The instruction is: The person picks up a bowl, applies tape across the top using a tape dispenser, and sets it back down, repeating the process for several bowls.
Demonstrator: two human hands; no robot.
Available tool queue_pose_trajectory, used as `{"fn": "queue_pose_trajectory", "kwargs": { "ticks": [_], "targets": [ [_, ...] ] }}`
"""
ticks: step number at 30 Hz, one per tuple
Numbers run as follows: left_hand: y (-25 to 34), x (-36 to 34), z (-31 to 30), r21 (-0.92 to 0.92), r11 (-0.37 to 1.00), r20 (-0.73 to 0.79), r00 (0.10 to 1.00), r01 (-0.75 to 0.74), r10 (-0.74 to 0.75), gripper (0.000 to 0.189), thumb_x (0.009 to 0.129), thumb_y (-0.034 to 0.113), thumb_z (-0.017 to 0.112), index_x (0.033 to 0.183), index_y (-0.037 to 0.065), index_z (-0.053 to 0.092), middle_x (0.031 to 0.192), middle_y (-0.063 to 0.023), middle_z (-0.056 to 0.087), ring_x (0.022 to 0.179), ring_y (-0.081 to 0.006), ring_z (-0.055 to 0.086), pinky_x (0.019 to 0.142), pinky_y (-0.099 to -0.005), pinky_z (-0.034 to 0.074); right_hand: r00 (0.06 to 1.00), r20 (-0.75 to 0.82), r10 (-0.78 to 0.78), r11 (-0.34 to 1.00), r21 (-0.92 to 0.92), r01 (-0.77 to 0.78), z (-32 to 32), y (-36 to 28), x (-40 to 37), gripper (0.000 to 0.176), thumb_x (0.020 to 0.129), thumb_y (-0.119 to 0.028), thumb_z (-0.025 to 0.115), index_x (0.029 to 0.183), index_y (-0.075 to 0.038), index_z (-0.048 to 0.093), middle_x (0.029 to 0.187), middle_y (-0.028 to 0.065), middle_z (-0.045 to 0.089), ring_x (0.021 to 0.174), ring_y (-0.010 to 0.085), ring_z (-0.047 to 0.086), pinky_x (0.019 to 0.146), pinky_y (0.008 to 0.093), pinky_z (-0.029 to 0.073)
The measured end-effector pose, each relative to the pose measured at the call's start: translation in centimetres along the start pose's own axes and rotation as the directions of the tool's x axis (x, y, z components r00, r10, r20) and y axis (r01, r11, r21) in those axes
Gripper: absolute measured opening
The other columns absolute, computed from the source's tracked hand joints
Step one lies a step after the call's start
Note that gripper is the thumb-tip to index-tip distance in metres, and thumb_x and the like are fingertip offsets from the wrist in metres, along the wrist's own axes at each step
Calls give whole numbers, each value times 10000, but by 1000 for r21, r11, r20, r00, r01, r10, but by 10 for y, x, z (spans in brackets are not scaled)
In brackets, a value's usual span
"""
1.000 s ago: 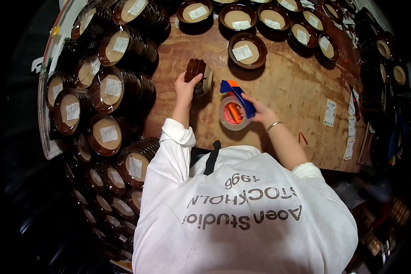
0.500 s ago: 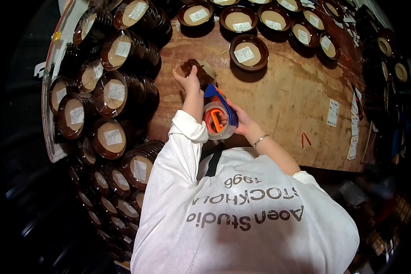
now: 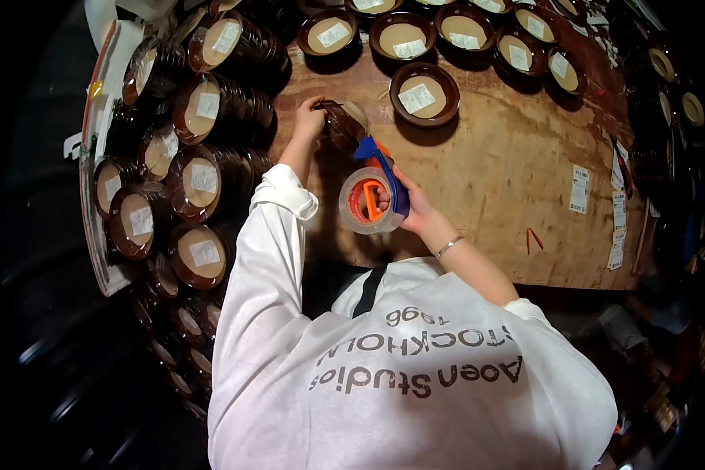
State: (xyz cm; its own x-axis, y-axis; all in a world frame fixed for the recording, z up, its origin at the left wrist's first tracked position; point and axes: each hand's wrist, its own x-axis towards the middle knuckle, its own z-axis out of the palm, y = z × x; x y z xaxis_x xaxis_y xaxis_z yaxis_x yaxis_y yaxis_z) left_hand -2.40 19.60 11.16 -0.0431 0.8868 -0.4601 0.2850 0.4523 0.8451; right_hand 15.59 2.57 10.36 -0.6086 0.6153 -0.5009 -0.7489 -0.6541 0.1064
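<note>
My left hand (image 3: pixel 311 120) grips the left side of a small stack of brown dishes (image 3: pixel 342 125), tilted on edge over the wooden table (image 3: pixel 493 180). Its fingers are closed on the rims. My right hand (image 3: pixel 415 205) is wrapped round a blue and orange tape dispenser (image 3: pixel 398 192) with a wide roll of clear tape (image 3: pixel 352 205). The dispenser's blue front end is at the lower right edge of the stack; whether it touches cannot be made out. Behind the stack lies a brown dish (image 3: pixel 424 95) with a beige centre and a white label.
Stacks of labelled brown dishes (image 3: pixel 204 180) line the left side. More dishes (image 3: pixel 402 37) stand along the far edge. On the right are white label strips (image 3: pixel 580 188) and a small red V-shaped item (image 3: pixel 533 240). Dark shelves with dishes (image 3: pixel 691 110) are farther right.
My left hand has moved left and up onto the dishes' rims and closed on them. The dispenser's front end has shifted slightly. The whole view has shifted a little.
</note>
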Motion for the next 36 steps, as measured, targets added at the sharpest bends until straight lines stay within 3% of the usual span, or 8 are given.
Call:
{"fn": "queue_pose_trajectory", "kwargs": {
  "ticks": [5, 8, 10, 17, 22, 24, 29, 36],
  "targets": [
    [24, -23, 3, -100, 976, 249, 954, 195, -165, 461, 774, 45, 411, 1226, 128, 384, 1046, -42, 494, 888, -169, 509, 689, -355, 467, 1000, -16, -27, 999, 16, 27, 2, -6, -3, 332, 827, -352, 498, 987, -63, 531, 686, 59, 552, 578, 139, 527, 554, 260, 464],
    [6, -12, -2, 345, 915, 272, 955, -209, 116, 508, 761, 54, 456, 1242, 175, 351, 1024, -104, 471, 888, -205, 516, 692, -339, 459, 1000, 17, -26, 999, 40, 25, -1, -10, -1, 318, 830, -343, 496, 996, -75, 532, 695, 54, 558, 567, 130, 532, 546, 257, 470],
    [11, -14, -6, 837, 244, 377, 841, -489, 389, 510, 730, 104, 550, 1197, 196, 369, 934, -182, 505, 834, -293, 553, 631, -345, 464, 999, 42, -12, 998, 63, 9, 0, -12, 0, 312, 830, -341, 495, 995, -79, 532, 701, 53, 561, 560, 127, 535, 539, 256, 473],
    [23, 16, 12, 846, -327, 532, 699, -422, 477, 212, 730, 87, 478, 941, 100, 463, 644, -108, 557, 586, -260, 576, 517, -369, 445, 996, 5, -92, 994, 51, 92, 0, -30, 4, 314, 828, -348, 495, 974, -73, 532, 687, 60, 563, 559, 149, 545, 543, 270, 485],
    [20, 37, 9, 719, -327, 632, 380, -614, 675, 156, 712, 79, 508, 864, 65, 474, 744, -147, 560, 673, -301, 570, 586, -368, 455, 996, 8, -92, 995, 44, 92, 22, -52, -2, 309, 822, -342, 508, 977, -74, 522, 695, 81, 566, 584, 177, 555, 557, 294, 484],
    [19, 35, 9, 741, 121, 549, 700, -660, 457, 210, 708, 95, 538, 908, 52, 492, 811, -167, 562, 736, -336, 554, 634, -378, 441, 995, 10, -95, 995, 33, 95, 24, -43, -1, 309, 823, -337, 510, 982, -73, 521, 704, 82, 567, 589, 175, 556, 560, 289, 484],
    [13, 24, 2, 663, 86, 664, 637, -744, 392, 268, 738, 214, 565, 961, 98, 475, 796, -172, 566, 728, -351, 552, 626, -418, 440, 986, -57, -158, 985, 60, 162, 18, -49, -10, 314, 817, -320, 524, 989, -58, 522, 732, 77, 568, 598, 173, 553, 570, 304, 480],
    [-27, -26, -9, 808, 306, 422, 857, -503, 295, 402, 679, 217, 638, 1015, 71, 471, 746, -169, 583, 720, -347, 556, 617, -416, 438, 980, -179, -86, 995, 41, 95, 53, -42, -37, 283, 813, -304, 534, 917, -41, 542, 707, 95, 576, 603, 174, 559, 584, 298, 484]
  ]
}}
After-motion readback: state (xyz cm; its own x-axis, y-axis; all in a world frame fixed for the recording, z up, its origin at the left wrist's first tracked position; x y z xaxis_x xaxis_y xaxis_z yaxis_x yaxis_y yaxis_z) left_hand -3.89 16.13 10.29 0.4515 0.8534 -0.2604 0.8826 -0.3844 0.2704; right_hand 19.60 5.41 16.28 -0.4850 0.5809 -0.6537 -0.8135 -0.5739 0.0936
